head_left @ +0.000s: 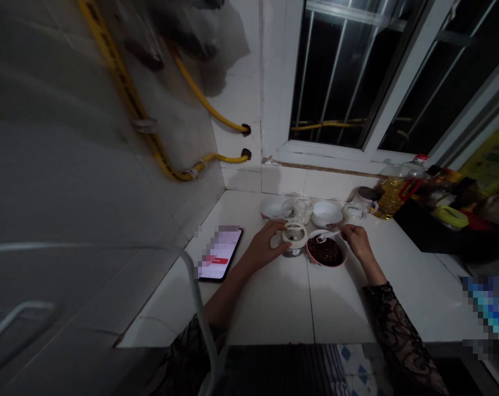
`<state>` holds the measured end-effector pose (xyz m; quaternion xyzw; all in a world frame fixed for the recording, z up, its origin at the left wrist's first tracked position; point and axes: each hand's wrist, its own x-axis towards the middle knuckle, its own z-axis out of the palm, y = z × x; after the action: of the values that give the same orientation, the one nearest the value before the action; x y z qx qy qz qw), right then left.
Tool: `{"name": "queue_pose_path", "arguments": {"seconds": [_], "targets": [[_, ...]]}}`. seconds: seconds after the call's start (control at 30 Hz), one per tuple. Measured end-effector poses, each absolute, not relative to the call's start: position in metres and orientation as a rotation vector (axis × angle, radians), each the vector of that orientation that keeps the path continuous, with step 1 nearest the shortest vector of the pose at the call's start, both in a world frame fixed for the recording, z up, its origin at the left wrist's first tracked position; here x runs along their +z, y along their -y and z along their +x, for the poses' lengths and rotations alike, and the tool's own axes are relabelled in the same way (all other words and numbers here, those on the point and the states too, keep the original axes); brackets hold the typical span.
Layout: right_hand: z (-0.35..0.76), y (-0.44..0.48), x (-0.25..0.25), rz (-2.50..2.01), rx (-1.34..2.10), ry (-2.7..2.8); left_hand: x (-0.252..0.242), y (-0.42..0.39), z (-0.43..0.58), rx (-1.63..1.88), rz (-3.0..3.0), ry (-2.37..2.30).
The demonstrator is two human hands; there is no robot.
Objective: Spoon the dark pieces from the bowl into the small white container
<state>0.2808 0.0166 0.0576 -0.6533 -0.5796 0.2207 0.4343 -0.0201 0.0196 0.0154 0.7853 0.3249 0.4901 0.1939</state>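
My left hand (268, 245) is closed around the side of a small clear jar with a white rim (294, 252), thumb in front and fingers behind. Between the thumb and fingers of my right hand (356, 240) is the handle of a small white spoon (324, 237). The spoon's head is over a bowl (343, 263) with a pinkish rim, just right of the jar. Dark reddish-brown, coarse chili-like paste (326, 252) fills much of this bowl. What is inside the jar is hard to make out.
Behind my hands stand a white bowl (327, 213), another bowl (272, 208) and a clear jar (303, 209). A lit phone (220, 256) lies left on the white tiled counter (270, 308). An oil bottle (392, 195) and a dark tray (418, 225) with condiments are at right.
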Motion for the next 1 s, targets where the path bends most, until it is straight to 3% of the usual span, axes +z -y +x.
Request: {"name": "queue_pose_path", "arguments": {"seconds": [0.6, 1.0], "targets": [[0.254, -0.017, 0.070, -1.439, 0.729, 1.269, 0.016, -0.021, -0.020, 1.368, 2.213, -0.922], [0.205, 0.014, 0.077, -1.272, 0.066, 1.992, 0.015, -0.020, -0.019, 1.365, 2.209, -0.926]]}}
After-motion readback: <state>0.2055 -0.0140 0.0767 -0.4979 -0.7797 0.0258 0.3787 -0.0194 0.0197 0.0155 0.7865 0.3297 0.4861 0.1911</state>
